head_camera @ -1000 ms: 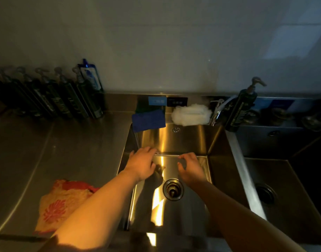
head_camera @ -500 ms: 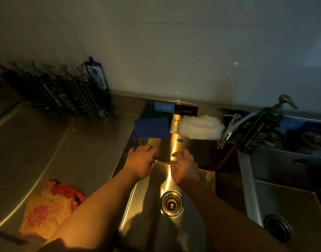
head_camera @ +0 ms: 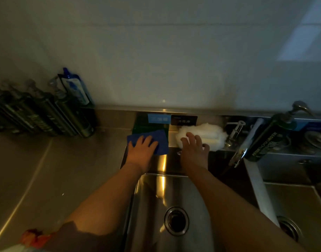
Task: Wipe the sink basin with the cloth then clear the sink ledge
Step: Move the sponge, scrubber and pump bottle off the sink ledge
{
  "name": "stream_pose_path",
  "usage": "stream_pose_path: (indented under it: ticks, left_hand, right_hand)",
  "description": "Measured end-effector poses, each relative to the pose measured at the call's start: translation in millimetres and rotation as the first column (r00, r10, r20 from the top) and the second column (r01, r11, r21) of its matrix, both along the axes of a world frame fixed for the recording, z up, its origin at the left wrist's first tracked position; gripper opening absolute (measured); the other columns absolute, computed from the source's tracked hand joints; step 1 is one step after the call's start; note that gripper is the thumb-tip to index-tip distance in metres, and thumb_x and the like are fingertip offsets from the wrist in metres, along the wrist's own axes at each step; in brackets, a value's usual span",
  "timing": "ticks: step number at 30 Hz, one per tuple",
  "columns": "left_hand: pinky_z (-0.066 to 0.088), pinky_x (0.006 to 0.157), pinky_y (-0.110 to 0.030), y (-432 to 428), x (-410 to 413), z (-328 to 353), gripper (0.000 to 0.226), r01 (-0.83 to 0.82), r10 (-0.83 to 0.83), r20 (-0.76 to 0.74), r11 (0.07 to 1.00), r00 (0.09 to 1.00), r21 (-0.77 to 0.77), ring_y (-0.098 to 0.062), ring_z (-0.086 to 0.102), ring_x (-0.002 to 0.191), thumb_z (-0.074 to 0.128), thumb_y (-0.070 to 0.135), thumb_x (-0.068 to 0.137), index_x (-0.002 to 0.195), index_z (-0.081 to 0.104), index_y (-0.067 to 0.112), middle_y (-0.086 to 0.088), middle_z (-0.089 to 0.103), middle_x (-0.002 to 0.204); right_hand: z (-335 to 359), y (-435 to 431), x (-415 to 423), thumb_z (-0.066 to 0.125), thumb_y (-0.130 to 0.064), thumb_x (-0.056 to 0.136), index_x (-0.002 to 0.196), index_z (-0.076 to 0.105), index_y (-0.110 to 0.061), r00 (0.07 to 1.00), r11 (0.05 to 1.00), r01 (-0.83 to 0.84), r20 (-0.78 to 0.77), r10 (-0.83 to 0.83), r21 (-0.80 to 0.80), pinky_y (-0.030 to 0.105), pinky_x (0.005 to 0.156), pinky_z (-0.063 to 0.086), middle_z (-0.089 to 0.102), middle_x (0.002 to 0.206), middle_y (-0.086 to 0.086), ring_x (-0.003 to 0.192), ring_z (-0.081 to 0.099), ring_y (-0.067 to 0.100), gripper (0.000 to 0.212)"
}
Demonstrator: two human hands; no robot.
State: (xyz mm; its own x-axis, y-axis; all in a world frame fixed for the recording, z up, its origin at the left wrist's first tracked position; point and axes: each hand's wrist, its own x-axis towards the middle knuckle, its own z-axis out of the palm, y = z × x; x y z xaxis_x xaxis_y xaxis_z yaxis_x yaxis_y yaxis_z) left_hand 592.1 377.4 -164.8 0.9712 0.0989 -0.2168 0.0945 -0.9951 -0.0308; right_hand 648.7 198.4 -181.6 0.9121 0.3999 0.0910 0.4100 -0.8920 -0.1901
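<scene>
Cloth (head_camera: pixel 161 140) lies beneath left hand (head_camera: pixel 141 154); right hand (head_camera: pixel 193 152) touches white puff (head_camera: pixel 213 135).

Two hands are counted: left hand (head_camera: pixel 141 153), right hand (head_camera: pixel 194 151). Two basins are seen, middle basin (head_camera: pixel 148 206) and right basin (head_camera: pixel 305 202), and two drains, middle drain (head_camera: pixel 176 220) and right drain (head_camera: pixel 288 229). On the far ledge one blue cloth (head_camera: pixel 161 140), one white fluffy pad (head_camera: pixel 212 135) and two labels (head_camera: pixel 159 118) are counted. Far left, five dark pump bottles (head_camera: pixel 72 119), blurred, and one blue pouch (head_camera: pixel 76 90) are made out. To the right one lone pump bottle (head_camera: pixel 265 140), one tap (head_camera: pixel 250 137) and one chrome pump (head_camera: pixel 235 131) are counted; near left, one patterned cloth (head_camera: pixel 34 239)
</scene>
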Motion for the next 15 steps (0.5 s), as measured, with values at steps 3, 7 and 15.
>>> stream_pose_path:
  ticks: [3, 7, 15]
  left_hand:
    - [0.018, 0.112, -0.059, 2, 14, -8, 0.100, -0.043, 0.042, -0.040, 0.999, 0.998, -0.015, -0.032, -0.003, 0.144, 0.069, 0.019, 0.081, 0.150, -0.003, 0.030, -0.004, -0.006, 0.158]
    - [0.013, 0.112, -0.063, 9, 30, -13, 0.107, -0.084, 0.082, -0.085, 0.996, 0.993, -0.025, -0.034, -0.010, 0.144, 0.069, 0.025, 0.082, 0.147, -0.015, 0.031, -0.011, -0.012, 0.157]
    - [0.005, 0.107, -0.071, 22, 39, -8, 0.107, 0.044, -0.050, -0.092, 0.997, 0.995, -0.063, -0.031, 0.015, 0.139, 0.071, 0.042, 0.074, 0.147, -0.007, 0.036, -0.009, 0.017, 0.149]
  right_hand:
    - [-2, -4, 13, 0.063, -0.028, 0.082, 0.141, 0.021, -0.020, 0.998, 0.997, 0.065, -0.005, -0.065, -0.038, 0.055, 0.107, 0.020, 0.011, 0.151, 0.007, 0.137, 0.010, 0.030, 0.073]
    - [-5, -9, 28, 0.066, -0.039, 0.080, 0.147, 0.002, -0.017, 0.989, 0.985, 0.129, -0.054, -0.136, -0.114, 0.057, 0.110, 0.013, 0.001, 0.153, 0.009, 0.139, 0.002, 0.033, 0.096]
    - [-13, -2, 32, 0.066, -0.036, 0.081, 0.148, -0.002, -0.017, 0.985, 0.978, 0.154, -0.059, -0.163, -0.139, 0.055, 0.111, 0.012, 0.004, 0.154, 0.009, 0.141, -0.001, 0.034, 0.097]
